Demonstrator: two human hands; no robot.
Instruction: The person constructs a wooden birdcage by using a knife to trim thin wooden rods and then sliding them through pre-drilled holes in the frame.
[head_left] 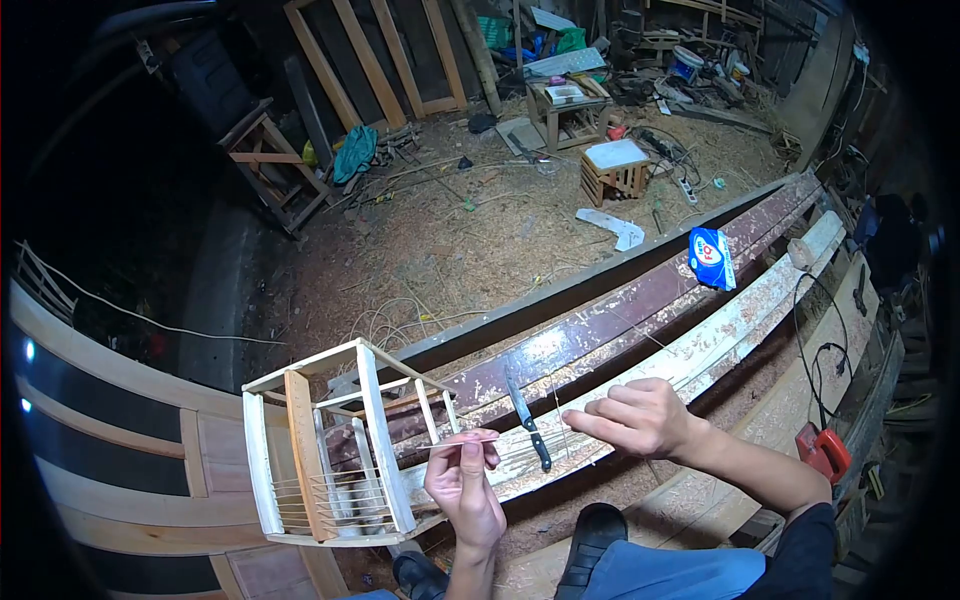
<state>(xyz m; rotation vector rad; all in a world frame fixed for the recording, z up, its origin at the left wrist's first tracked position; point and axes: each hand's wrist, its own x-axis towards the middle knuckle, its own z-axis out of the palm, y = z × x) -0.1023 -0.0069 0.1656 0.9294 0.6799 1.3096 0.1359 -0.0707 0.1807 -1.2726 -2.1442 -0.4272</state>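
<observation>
My left hand (pixel 468 492) is raised beside the slatted wooden frame, thumb and fingers pinched on a thin wooden stick (pixel 482 440). To its right, my right hand (pixel 635 420) hovers over the pale plank with its fingers curled. A fine strand runs by its fingertips; whether the fingers grip it is hard to see. Between the hands, a knife (pixel 527 418) with a black handle lies across the boards. More thin sticks (pixel 515 447) lie under and around the knife. The small wooden frame (pixel 372 440), with thin bars along its lower part, stands at my left.
A blue packet (pixel 711 258) rests on the dark red board (pixel 600 320). The pale plank (pixel 690 360) is strewn with shavings. At right are a red tool (pixel 823 452) and a black cord (pixel 812 350). Wooden panels (pixel 130 470) lie at left; a slatted stool (pixel 615 170) stands beyond.
</observation>
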